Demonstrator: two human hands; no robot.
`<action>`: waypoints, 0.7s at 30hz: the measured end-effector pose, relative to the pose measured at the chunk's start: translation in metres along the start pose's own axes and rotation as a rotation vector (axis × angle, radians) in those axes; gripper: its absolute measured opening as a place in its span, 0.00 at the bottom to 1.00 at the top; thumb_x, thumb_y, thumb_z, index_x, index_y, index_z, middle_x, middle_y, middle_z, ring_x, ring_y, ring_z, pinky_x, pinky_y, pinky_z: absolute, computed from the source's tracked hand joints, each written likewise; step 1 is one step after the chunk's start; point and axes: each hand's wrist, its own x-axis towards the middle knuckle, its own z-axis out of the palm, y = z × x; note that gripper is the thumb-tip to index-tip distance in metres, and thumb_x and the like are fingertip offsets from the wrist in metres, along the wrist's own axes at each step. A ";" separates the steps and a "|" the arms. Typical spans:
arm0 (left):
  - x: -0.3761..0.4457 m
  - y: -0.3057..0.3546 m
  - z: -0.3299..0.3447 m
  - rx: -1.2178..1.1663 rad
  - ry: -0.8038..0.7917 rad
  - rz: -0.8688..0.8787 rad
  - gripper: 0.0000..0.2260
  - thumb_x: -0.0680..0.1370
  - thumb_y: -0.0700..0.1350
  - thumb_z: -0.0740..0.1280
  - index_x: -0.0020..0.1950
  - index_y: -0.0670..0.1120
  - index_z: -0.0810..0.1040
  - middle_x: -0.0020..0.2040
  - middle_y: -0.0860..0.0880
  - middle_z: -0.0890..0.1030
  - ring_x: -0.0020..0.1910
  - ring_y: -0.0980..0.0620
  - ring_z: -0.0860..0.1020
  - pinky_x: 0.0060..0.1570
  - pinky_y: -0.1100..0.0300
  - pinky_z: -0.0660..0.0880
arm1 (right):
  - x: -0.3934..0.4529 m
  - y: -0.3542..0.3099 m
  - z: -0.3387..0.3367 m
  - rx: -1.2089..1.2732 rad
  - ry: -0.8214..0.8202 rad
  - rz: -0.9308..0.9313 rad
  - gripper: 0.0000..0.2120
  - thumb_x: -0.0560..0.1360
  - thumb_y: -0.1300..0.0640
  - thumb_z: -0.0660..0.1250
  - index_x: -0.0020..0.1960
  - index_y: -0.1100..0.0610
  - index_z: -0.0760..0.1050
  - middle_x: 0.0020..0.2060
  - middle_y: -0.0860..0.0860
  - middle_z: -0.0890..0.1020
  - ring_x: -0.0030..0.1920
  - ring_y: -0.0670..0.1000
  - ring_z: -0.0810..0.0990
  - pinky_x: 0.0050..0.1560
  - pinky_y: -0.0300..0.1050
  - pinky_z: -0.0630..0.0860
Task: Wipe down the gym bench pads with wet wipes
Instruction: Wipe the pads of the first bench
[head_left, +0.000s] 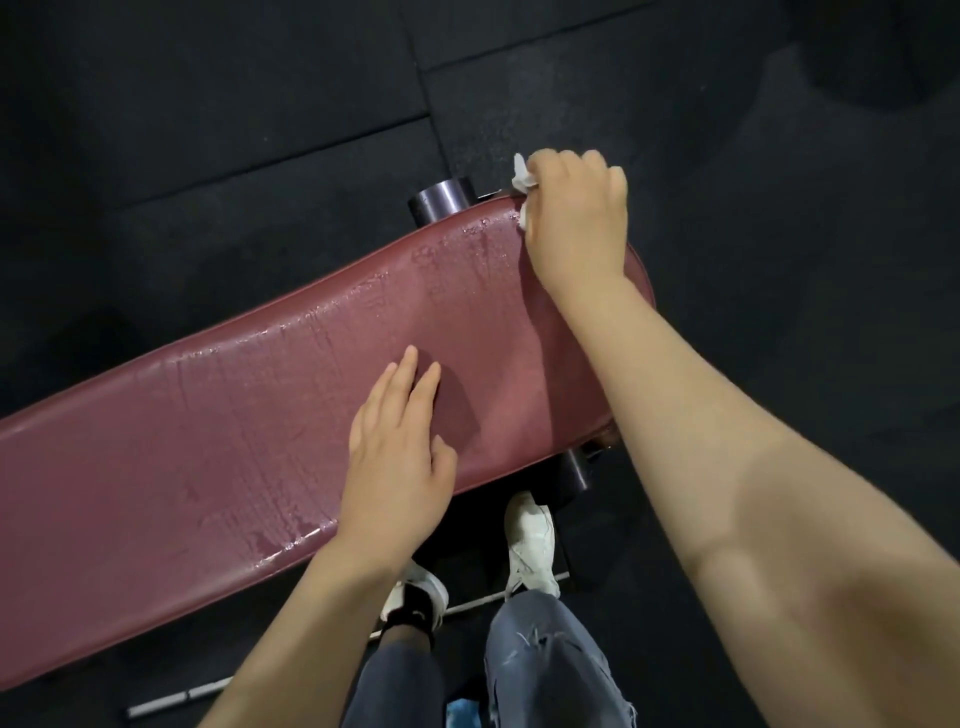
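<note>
— Gripping first: my right hand (574, 218) has its fingers curled round a crumpled white wet wipe (523, 179), pressed at the far rim of the pad's rounded end. My left hand (397, 452) holds nothing; it lies flat, fingers straight, on the pad near the close edge.

— And the thing you're wiping?

— That's the maroon bench pad (218, 426), the biggest thing in view. Its long axis runs from lower left up to upper right, so nearly all of it stretches leftward from the wipe. Wet streaks shine across much of the top. I judge the next stroke should follow that axis or round the end edge, and the right hand is the one placed for it; the left is nearer the middle and only braces.

— What else is down there?

— Dark rubber floor tiles (208, 104) all around, a black cylindrical frame tube (441, 200) just beyond the pad's far edge, another tube (575, 470) below the near edge, and my white shoe (530, 545) beside it.

— Any containers?

— None I can see; no wipe packet is in view.
</note>
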 end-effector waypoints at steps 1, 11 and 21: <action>0.001 0.001 -0.001 -0.003 -0.005 -0.005 0.31 0.78 0.40 0.61 0.80 0.50 0.58 0.82 0.54 0.50 0.80 0.54 0.47 0.75 0.55 0.45 | -0.010 0.003 -0.002 0.010 0.000 0.003 0.08 0.78 0.58 0.60 0.50 0.55 0.77 0.42 0.52 0.81 0.44 0.58 0.75 0.45 0.48 0.61; 0.006 0.007 -0.005 -0.045 -0.008 -0.030 0.30 0.79 0.41 0.60 0.80 0.53 0.56 0.81 0.57 0.48 0.78 0.61 0.42 0.74 0.58 0.43 | -0.074 0.036 -0.015 0.059 0.042 0.167 0.06 0.76 0.57 0.62 0.49 0.55 0.77 0.41 0.55 0.81 0.43 0.60 0.74 0.45 0.52 0.64; 0.005 0.009 -0.006 -0.061 -0.030 -0.051 0.31 0.79 0.41 0.60 0.80 0.52 0.55 0.81 0.57 0.47 0.75 0.65 0.39 0.75 0.58 0.43 | -0.171 0.061 -0.034 0.156 -0.058 0.316 0.04 0.77 0.60 0.65 0.50 0.58 0.77 0.39 0.54 0.79 0.40 0.59 0.73 0.44 0.51 0.64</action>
